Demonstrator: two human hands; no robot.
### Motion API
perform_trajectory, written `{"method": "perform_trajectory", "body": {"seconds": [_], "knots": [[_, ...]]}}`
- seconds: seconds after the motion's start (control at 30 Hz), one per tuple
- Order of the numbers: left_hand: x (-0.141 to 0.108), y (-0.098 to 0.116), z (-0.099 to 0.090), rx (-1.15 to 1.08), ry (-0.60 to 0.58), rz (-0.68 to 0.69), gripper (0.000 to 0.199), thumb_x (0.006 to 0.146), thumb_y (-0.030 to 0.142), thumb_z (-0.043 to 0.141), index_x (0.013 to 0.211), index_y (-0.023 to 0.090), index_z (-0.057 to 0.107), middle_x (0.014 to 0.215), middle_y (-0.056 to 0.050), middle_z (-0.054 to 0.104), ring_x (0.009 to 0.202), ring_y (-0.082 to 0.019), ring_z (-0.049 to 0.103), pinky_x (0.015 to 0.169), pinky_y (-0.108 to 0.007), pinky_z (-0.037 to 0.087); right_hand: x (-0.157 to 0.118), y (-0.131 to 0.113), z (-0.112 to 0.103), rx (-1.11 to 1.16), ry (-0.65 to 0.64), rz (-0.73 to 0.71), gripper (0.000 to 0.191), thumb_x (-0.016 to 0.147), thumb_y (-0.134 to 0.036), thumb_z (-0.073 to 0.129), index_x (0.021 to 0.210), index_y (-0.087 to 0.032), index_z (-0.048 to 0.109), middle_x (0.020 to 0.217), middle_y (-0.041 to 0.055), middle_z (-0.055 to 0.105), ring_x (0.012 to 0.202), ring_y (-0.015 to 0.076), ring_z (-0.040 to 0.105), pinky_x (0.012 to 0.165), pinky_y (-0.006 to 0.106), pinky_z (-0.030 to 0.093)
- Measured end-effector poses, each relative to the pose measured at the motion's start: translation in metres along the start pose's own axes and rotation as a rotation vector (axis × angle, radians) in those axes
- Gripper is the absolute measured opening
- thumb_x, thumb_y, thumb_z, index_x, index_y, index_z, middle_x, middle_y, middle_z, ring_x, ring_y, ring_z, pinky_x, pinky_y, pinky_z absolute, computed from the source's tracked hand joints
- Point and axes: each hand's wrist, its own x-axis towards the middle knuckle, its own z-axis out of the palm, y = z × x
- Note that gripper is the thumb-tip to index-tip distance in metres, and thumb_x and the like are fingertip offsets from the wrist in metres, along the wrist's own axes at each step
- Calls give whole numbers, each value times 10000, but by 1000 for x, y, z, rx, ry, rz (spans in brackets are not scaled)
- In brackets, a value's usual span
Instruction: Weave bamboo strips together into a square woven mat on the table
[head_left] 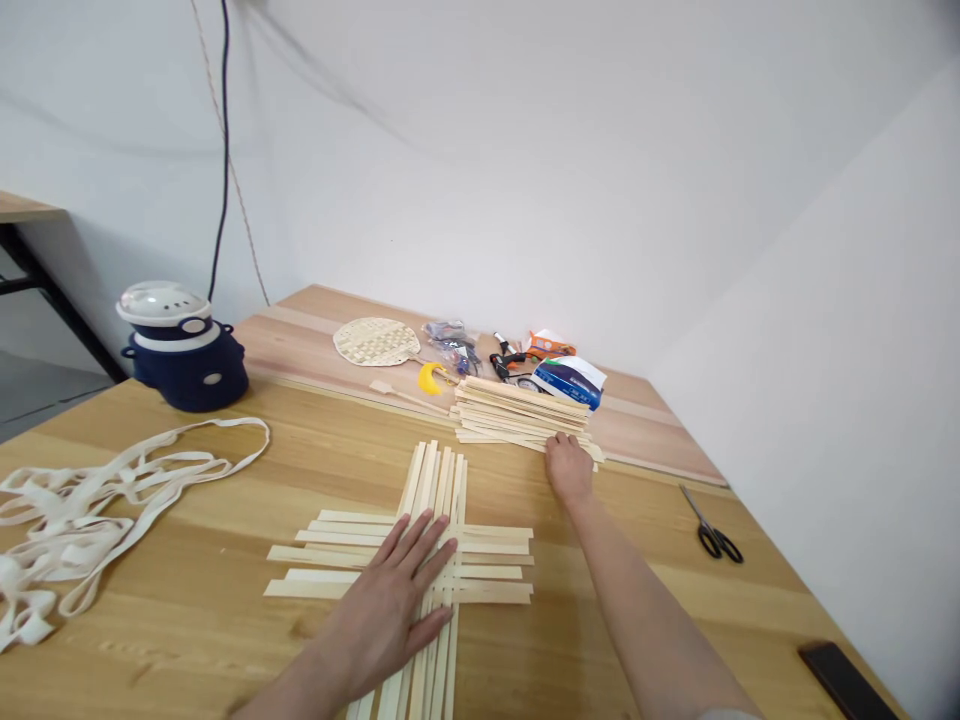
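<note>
My left hand [401, 595] lies flat with its fingers spread on a cross of woven bamboo strips [491, 548], covering part of the crossing. Some strips run away from me and others run sideways across them. Farther off to the right, my right hand [570, 465] reaches to the near edge of a pile of loose bamboo strips [517, 408]. Its fingers are curled at the pile's right end, and whatever they pinch is hidden by the hand.
White cloth tape [97, 530] lies tangled at left, near a dark blue lidded pot [187, 355]. Behind are a woven fan [377, 342], a yellow object [430, 378], a glue gun [506, 362] and a blue tissue pack [568, 382]. Scissors [711, 530] and a phone [844, 680] lie right.
</note>
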Motion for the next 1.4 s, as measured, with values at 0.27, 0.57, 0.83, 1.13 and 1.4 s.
{"method": "perform_trajectory", "body": {"seconds": [0.27,0.57,0.83,1.13,1.4], "knots": [[0,0,-2,1,-18,-4,594,953,475,521,1483,236,400,1556,-91,381,1450,-292,333,1150,-489,356,-6,-1,-1,25,1,-151,281,971,-186,411,1090,-154,664,1180,100,655,1137,207,537,928,289,404],[1,1,-2,48,-28,-2,568,959,510,494,1446,220,453,1543,-83,403,1445,-280,345,1148,-479,361,-3,-1,0,7,-35,-88,280,985,-208,399,1007,-171,676,1115,95,679,1038,211,604,704,285,419],[1,1,-3,13,-40,-19,567,961,524,481,1440,221,462,1547,-87,399,1449,-283,336,1165,-477,325,-2,1,-7,38,47,108,260,971,-205,401,1037,-133,642,1091,119,673,933,215,629,590,288,305],[0,2,0,-28,-50,-37,574,957,525,487,1432,204,470,1547,-100,399,1453,-284,327,1188,-477,278,-30,-11,-16,179,63,101,212,977,-249,409,1053,-191,597,939,48,697,833,175,599,601,273,236],[2,5,-5,-30,-84,-65,576,950,534,502,1416,196,489,1532,-103,424,1446,-286,342,1190,-474,281,-33,-13,-4,304,21,142,181,951,-200,425,964,-185,605,963,66,672,878,179,576,603,268,263]]}}
